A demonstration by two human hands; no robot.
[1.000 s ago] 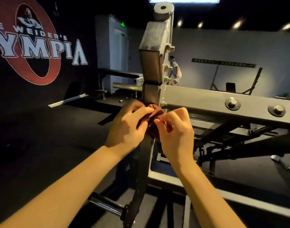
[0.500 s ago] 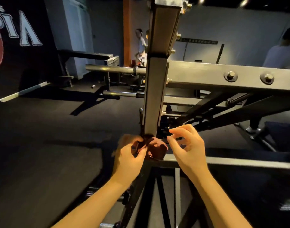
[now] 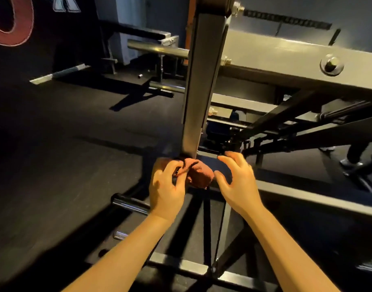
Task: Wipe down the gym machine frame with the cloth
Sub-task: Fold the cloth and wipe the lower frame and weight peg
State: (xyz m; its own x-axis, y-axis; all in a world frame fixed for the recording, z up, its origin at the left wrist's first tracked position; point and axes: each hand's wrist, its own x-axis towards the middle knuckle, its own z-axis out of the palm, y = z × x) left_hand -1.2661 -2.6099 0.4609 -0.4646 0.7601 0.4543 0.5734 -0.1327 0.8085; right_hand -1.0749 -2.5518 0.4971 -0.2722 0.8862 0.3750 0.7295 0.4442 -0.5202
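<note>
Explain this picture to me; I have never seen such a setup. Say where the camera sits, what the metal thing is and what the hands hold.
The picture comes from a camera worn on a person's head, looking forward and down, so you see what that person sees. The grey metal is a gym machine frame, with an upright post bolted to a long horizontal beam, standing on a dark floor. The left hand pinches a bunched reddish cloth at the lower end of the post. The right hand is open, fingers spread, close beside the cloth and holding nothing.
</note>
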